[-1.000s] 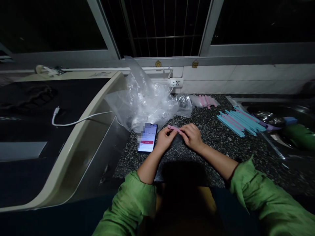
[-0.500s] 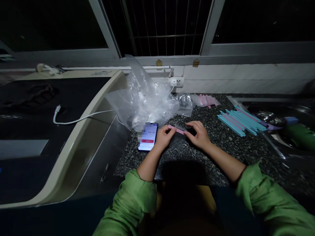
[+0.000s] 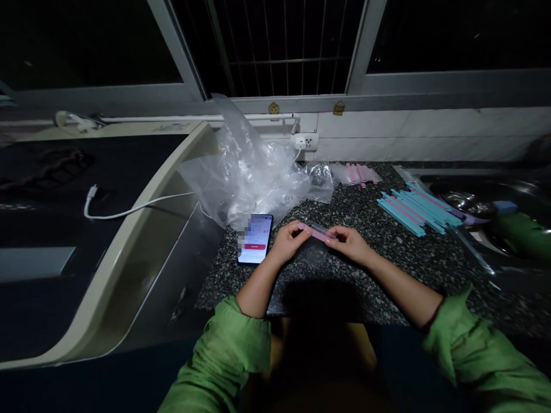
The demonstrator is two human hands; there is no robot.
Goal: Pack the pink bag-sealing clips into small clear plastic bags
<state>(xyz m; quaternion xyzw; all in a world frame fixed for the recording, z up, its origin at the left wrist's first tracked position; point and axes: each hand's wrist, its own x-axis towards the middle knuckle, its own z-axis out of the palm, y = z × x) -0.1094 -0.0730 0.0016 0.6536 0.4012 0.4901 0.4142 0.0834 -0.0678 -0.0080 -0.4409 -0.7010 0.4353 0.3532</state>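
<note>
A short pink strip lies across between my two hands, low over the speckled countertop. My left hand pinches its left end between thumb and fingers. At the other end, my right hand is closed on the strip, thumb below and fingers above. Clear plastic film, perhaps a small bag, hangs below and shows along the strip's upper edge. Just left of my left hand lies a lit phone. What exactly the strip is, I cannot make out.
Crumpled clear plastic bags are heaped behind the phone. Bagged pink strips lie at the back, with blue and pink strips to the right. A sink is at far right, a washing machine at left with a white cable.
My right hand, whose fingers were spread around the right end, has closed its fingers onto the strip. The whole view has shifted slightly.
</note>
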